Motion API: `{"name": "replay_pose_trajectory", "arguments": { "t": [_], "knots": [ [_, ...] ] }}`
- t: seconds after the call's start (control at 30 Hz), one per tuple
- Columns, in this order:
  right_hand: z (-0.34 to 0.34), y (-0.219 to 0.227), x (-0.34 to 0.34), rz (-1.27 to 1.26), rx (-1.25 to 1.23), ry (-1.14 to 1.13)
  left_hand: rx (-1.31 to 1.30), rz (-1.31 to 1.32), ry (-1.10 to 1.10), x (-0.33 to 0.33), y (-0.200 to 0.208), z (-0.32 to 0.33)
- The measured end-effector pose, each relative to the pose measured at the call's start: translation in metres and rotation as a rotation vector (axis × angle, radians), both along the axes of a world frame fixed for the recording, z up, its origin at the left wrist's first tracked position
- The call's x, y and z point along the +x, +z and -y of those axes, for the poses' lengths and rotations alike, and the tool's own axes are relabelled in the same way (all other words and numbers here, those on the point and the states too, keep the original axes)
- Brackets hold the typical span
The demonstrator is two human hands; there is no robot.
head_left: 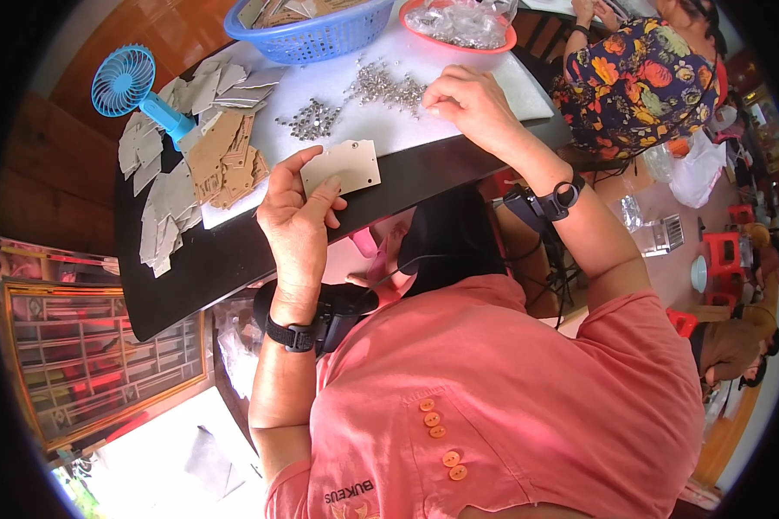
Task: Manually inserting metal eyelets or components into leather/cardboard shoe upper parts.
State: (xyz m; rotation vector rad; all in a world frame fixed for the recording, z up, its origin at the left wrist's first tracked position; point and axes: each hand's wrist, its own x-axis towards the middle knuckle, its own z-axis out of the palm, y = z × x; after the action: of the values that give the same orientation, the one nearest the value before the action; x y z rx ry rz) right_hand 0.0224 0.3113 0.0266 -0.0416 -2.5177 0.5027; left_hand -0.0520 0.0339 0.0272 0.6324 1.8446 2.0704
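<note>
My left hand (296,216) grips a small pale cardboard piece (351,166) by its lower left side, thumb on top. Small dark holes show near the card's corners. Over the far side of the table, my right hand (474,105) has thumb and fingertips pinched together at the edge of a heap of small shiny metal pieces (381,86). Whatever is between those fingertips is too small to make out. A second, smaller heap of metal pieces (313,119) lies just beyond the card.
Stacks of brown card pieces (225,160) and grey card pieces (163,221) cover the table's left side, beside a blue handheld fan (124,80). A blue basket (320,39) of cards and a red basin (459,45) with plastic bags stand behind. Another person (636,78) sits at the right.
</note>
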Motion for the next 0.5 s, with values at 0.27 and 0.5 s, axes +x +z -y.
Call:
{"name": "replay_pose_trajectory", "arguments": {
  "t": [0.27, 0.5],
  "knots": [
    [0.006, 0.003, -0.001, 0.059, 0.170, -0.053, -0.011, 0.005, 0.008, 0.001, 0.000, -0.002],
    [-0.001, 0.022, 0.009, 0.274, 0.148, -0.076, -0.013, -0.002, 0.004, 0.000, -0.001, 0.000]
  ]
}}
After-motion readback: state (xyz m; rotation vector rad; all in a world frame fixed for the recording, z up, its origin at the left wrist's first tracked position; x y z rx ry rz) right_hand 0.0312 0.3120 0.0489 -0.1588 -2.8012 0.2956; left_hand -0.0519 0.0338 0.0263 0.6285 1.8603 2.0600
